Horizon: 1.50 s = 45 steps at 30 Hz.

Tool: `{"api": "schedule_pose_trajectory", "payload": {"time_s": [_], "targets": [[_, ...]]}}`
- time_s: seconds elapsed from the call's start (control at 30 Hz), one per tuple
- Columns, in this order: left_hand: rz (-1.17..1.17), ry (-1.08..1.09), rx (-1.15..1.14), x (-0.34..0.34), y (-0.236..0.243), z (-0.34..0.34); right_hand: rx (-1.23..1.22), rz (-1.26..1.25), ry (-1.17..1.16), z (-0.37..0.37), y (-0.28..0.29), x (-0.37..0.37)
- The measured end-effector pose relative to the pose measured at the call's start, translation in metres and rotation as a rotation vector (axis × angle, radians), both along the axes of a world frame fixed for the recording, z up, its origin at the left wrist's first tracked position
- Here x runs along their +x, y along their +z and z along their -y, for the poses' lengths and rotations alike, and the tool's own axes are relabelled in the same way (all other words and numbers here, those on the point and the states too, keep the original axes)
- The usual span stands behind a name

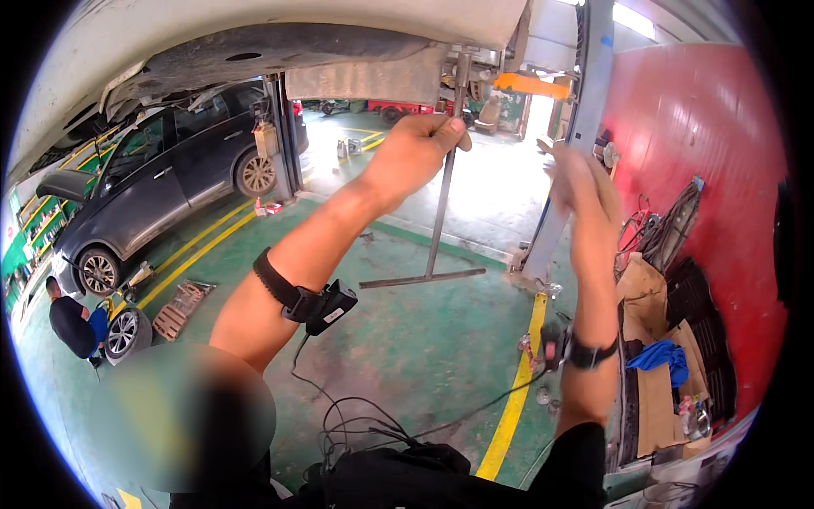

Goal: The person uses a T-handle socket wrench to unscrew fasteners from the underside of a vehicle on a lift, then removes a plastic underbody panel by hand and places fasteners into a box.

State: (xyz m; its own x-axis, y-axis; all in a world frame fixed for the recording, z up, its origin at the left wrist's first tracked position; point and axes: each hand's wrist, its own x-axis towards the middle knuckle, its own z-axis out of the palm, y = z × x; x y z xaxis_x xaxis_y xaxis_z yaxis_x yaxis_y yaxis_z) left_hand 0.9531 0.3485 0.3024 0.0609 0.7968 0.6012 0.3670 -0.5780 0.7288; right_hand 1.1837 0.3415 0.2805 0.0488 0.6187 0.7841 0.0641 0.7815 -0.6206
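My left hand point(415, 157) is closed around the upper shaft of a long metal T-handle wrench point(438, 216), just below the raised car's underside point(280, 55). The wrench's crossbar is at the bottom, and its top end reaches up beside the car's lower edge. My right hand point(585, 182) is raised to the right of the wrench, apart from it, in front of a grey lift post point(555, 204). Motion blurs this hand, but its fingers look stretched out with nothing visible in them. Both forearms wear black straps with small devices.
A dark car point(178, 157) stands at the left. A person point(72, 322) crouches there beside a loose wheel point(127, 332). Cables point(365, 416) hang in front of me. At the right, cardboard point(649, 305) and a blue cloth point(661, 360) lie near the red wall point(704, 144). An orange lift arm point(530, 85) is ahead.
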Motion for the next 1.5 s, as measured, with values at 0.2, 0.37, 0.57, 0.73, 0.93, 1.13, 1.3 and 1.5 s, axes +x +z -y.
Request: {"api": "schedule_pose_trajectory", "payload": {"time_s": [0.2,0.37,0.57,0.73,0.93,1.13,1.3,1.5], "targets": [[0.049,-0.001,0.031,-0.008,-0.004,0.005,-0.060,0.111,0.550,-0.052,0.083,-0.077],[-0.042,-0.046,0.118,-0.004,-0.017,0.001,-0.244,-0.136,0.861,-0.050,0.083,-0.103],[0.006,0.025,0.122,0.018,-0.075,0.011,-0.272,-0.056,0.729,-0.039,0.037,-0.105],[0.083,0.055,-0.027,0.006,-0.155,0.040,-0.451,-0.013,0.754,-0.018,-0.037,-0.126],[0.988,0.009,-0.542,-0.036,-0.266,0.099,-0.241,0.442,0.602,-0.002,-0.167,-0.156],[1.529,-0.092,-0.541,-0.085,-0.326,0.164,-0.128,0.695,0.705,0.073,-0.251,-0.204],[1.598,-0.041,-0.511,-0.126,-0.357,0.202,-0.193,0.978,0.779,0.108,-0.280,-0.259],[1.696,-0.051,-0.449,-0.181,-0.383,0.258,-0.271,1.022,0.843,0.162,-0.291,-0.320]]}}
